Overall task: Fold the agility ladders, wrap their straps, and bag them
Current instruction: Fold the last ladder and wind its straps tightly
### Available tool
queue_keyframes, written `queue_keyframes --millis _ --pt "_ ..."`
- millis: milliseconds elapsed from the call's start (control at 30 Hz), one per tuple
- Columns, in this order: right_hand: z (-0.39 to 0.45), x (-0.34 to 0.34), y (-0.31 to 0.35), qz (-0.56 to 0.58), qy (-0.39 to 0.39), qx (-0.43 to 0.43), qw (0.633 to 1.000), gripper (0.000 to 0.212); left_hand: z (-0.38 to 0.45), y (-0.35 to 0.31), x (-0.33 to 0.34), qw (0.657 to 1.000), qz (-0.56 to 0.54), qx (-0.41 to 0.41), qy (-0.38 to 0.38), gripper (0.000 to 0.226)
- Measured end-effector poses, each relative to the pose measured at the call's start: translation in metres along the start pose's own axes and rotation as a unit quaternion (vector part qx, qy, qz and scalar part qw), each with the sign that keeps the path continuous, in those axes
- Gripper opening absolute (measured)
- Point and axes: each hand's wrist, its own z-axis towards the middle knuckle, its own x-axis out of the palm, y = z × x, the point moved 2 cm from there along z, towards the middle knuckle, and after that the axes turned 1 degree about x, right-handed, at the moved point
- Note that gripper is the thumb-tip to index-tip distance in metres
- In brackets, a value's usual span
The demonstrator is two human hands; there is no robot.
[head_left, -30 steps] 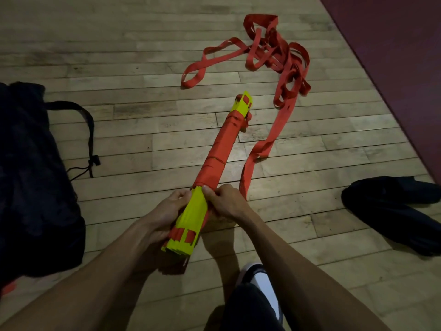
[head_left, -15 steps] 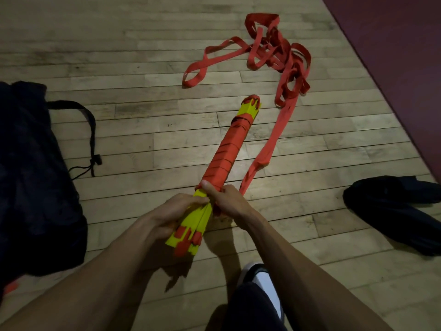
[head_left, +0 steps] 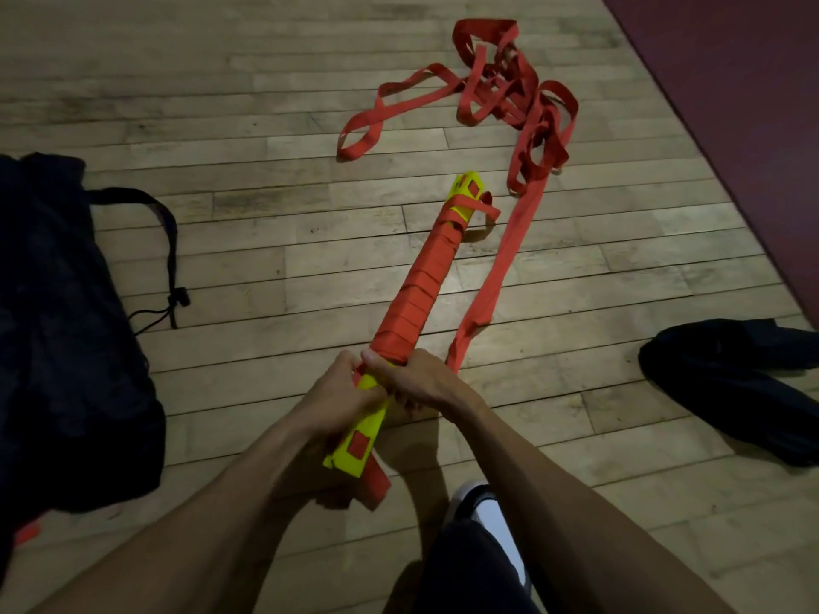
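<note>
Head view: both hands hold the folded yellow ladder bundle (head_left: pixel 354 440) near its close end. The left hand (head_left: pixel 334 398) curls around it. The right hand (head_left: pixel 414 381) grips it too, and pinches the red strap (head_left: pixel 496 263). The strap is wound around the bundle's middle. The rest runs far and right into a loose pile on the wood floor (head_left: pixel 266 241). A dark bag (head_left: pixel 66 347) lies on the left.

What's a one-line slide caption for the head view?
Both hands, left hand and right hand, grip a yellow rung bundle half-wrapped in red strap; loose red webbing trails across the wooden floor.
</note>
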Motion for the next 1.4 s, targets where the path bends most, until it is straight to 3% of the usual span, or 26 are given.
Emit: queue_keyframes --millis 67,167,267,400,533,600,667,733,767,867,967,1033,1133,1233,1333,1400 --pt "-0.003 -0.006 -0.002 0.038 0.009 0.020 0.999 0.054 -0.001 0.002 -0.002 0.978 -0.192 -0.048 0.072 0.016" --pt "-0.005 -0.008 0.001 0.085 0.040 0.016 0.995 0.045 0.000 0.006 -0.007 0.920 -0.345 -0.124 0.135 0.037" --pt "-0.005 -0.007 0.004 0.114 0.065 0.017 0.991 0.035 -0.003 0.002 -0.012 0.929 -0.306 -0.154 0.141 0.039" --pt "-0.004 -0.006 0.011 0.045 0.031 -0.005 0.999 0.048 0.000 -0.009 -0.013 0.954 -0.244 -0.142 0.103 0.034" --pt "-0.001 0.000 0.011 -0.001 0.024 -0.008 1.000 0.067 -0.003 -0.019 -0.008 0.999 0.001 -0.046 -0.024 0.012" --pt "-0.001 0.000 0.009 0.029 0.008 0.007 1.000 0.065 -0.007 -0.026 -0.009 0.994 0.085 -0.021 -0.059 0.022" --pt "-0.002 -0.002 0.008 0.076 0.002 0.015 0.997 0.056 -0.007 -0.026 -0.010 0.999 0.013 -0.016 -0.027 0.026" --pt "-0.004 -0.004 0.006 0.114 0.010 0.015 0.993 0.051 -0.008 -0.024 -0.013 0.988 -0.133 -0.047 0.063 0.019" --pt "-0.005 -0.004 0.004 0.131 0.017 0.012 0.991 0.050 -0.008 -0.021 -0.016 0.975 -0.176 -0.073 0.112 0.029" --pt "-0.007 -0.005 0.005 0.154 0.022 -0.002 0.988 0.050 -0.010 -0.012 -0.022 0.960 -0.164 -0.099 0.204 0.049" --pt "-0.005 -0.006 0.009 0.068 0.004 -0.023 0.997 0.057 -0.007 -0.007 -0.020 0.981 -0.140 -0.061 0.121 0.048" --pt "-0.003 -0.005 0.009 -0.018 -0.009 -0.036 0.999 0.060 -0.002 -0.007 -0.018 0.999 -0.033 -0.027 0.033 0.049" --pt "-0.002 0.000 0.007 -0.010 -0.017 -0.013 1.000 0.073 -0.003 -0.014 -0.008 0.982 0.176 -0.018 -0.059 0.040" --pt "0.000 0.004 0.005 0.034 -0.017 0.020 0.999 0.081 -0.006 -0.020 0.006 0.962 0.257 0.023 -0.087 0.043" --pt "0.002 0.001 -0.001 0.029 -0.019 0.023 0.999 0.071 -0.001 -0.013 0.007 0.981 0.192 0.020 -0.027 0.041" --pt "0.002 -0.003 -0.005 0.056 -0.006 0.022 0.998 0.061 0.001 -0.005 0.000 0.998 0.002 -0.035 0.047 0.052"
